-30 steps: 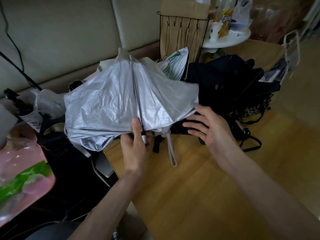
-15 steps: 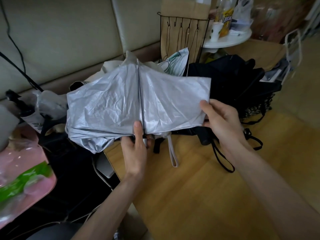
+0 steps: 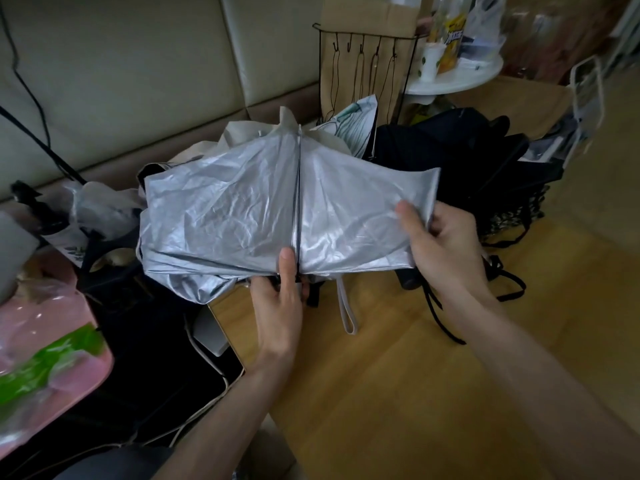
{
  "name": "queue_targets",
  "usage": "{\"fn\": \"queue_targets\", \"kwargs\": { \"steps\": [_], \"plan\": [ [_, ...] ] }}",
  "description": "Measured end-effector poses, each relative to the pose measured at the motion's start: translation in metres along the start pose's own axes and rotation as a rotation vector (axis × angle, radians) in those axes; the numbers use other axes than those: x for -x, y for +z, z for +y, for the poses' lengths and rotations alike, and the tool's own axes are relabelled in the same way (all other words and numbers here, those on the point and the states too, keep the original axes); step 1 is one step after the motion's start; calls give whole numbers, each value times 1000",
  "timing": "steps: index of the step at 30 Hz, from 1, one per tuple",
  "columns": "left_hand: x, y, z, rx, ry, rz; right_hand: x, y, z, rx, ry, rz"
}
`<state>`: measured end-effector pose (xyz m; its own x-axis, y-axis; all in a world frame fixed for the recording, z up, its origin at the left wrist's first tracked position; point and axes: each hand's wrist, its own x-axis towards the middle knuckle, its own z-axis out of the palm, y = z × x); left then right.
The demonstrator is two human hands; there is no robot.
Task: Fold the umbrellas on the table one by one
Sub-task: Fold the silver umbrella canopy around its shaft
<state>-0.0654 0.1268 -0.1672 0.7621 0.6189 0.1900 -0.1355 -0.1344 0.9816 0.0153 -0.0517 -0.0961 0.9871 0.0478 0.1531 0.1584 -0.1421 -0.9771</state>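
Mid-frame: left hand [image 3: 278, 299] grips silver umbrella [image 3: 242, 216] at its rib base, right hand [image 3: 440, 244] pinches canopy's right edge; black umbrella [image 3: 467, 157] behind, upper right.

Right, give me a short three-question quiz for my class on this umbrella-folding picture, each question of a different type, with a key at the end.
1. True or false: the right hand pinches the fabric edge of the silver umbrella.
2. Where does the left hand grip the umbrella? A) its near end, thumb along the central rib; B) its far tip; C) nowhere, it hangs free.
3. Fill in: the umbrella's grey strap hangs over the ____ table.
Key: 1 true; 2 A; 3 wooden.
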Motion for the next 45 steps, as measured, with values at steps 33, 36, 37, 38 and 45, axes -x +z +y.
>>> {"fn": "queue_targets", "kwargs": {
  "steps": [33, 36, 37, 38, 45],
  "plan": [
    [-2, 1, 2, 79, -21, 42, 5, -3, 12, -50, -17, 28],
    [-2, 1, 1, 72, 2, 40, 6, -1, 5, -151, -9, 32],
    [-2, 1, -1, 66, -1, 33, 7, -1, 2, -160, -29, 23],
    [-2, 1, -1, 57, 0, 17, 8, -1, -2, -168, -56, 12],
    [-3, 0, -10, -120, 110, -167, 12, 18, -44, -250, -216, -215]
  ]
}}
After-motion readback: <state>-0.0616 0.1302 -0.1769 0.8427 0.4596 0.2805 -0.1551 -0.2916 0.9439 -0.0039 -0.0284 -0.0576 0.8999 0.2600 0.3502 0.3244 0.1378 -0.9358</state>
